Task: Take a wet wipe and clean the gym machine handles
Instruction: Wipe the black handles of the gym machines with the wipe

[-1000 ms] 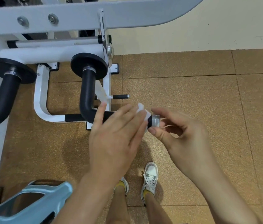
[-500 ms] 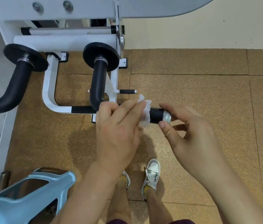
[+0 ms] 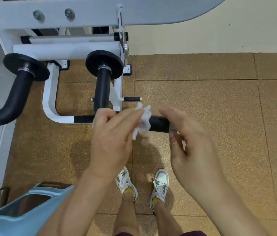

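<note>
A black L-shaped machine handle (image 3: pixel 159 123) runs from a black disc down and then right, ending between my hands. My left hand (image 3: pixel 112 138) holds a crumpled white wet wipe (image 3: pixel 143 122) wrapped against the handle's horizontal part, fingers curled over it. My right hand (image 3: pixel 190 138) is blurred, and its forefinger and thumb pinch the handle's free end, hiding the metal end cap. A second black handle (image 3: pixel 15 99) curves away at the far left, untouched.
The white machine frame (image 3: pixel 52 48) fills the top and left, with a small black peg (image 3: pixel 132 99) just above the wipe. A light blue plastic part (image 3: pixel 23 213) sits at the lower left. My feet in white sneakers (image 3: pixel 160 186) stand on brown rubber floor tiles.
My left hand has slid the wipe left along the handle, baring more black grip at its end. My right hand stays at the handle's tip, now blurred.
</note>
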`<act>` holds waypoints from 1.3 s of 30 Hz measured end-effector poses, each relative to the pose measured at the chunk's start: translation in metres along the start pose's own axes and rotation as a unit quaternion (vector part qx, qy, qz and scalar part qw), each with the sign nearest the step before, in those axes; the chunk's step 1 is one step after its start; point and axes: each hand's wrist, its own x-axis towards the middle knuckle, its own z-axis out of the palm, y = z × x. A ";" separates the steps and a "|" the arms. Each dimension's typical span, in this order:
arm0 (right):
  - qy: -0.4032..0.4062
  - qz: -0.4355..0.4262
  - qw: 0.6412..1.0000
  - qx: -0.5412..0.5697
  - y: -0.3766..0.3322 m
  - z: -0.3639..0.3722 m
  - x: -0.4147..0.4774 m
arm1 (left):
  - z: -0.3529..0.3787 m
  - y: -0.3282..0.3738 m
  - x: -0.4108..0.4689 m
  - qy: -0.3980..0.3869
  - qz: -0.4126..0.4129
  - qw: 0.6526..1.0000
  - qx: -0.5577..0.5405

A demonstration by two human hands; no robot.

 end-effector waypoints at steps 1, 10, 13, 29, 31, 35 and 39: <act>0.007 0.000 1.000 -0.024 -0.002 0.001 0.000 | 0.001 0.005 -0.001 0.004 -0.020 1.000 -0.006; 0.056 0.039 0.994 -0.086 -0.008 -0.005 0.001 | -0.011 -0.002 0.001 -0.013 -0.031 0.999 0.035; 0.079 -0.005 0.985 -0.151 -0.011 0.000 0.000 | -0.003 0.013 -0.003 -0.022 0.030 0.999 0.005; 0.012 -0.127 0.980 -0.151 -0.027 0.027 0.019 | -0.015 0.001 -0.007 0.011 -0.118 0.993 -0.027; 0.002 -0.160 0.975 -0.155 -0.022 0.030 0.024 | -0.015 0.005 -0.007 -0.007 -0.128 0.989 -0.067; 0.023 -0.204 0.965 -0.161 -0.012 0.031 0.027 | -0.018 -0.003 -0.010 0.015 -0.160 0.975 -0.156; 0.063 -0.204 0.962 -0.167 -0.015 0.027 0.023 | -0.025 0.004 -0.019 0.068 -0.252 0.938 -0.228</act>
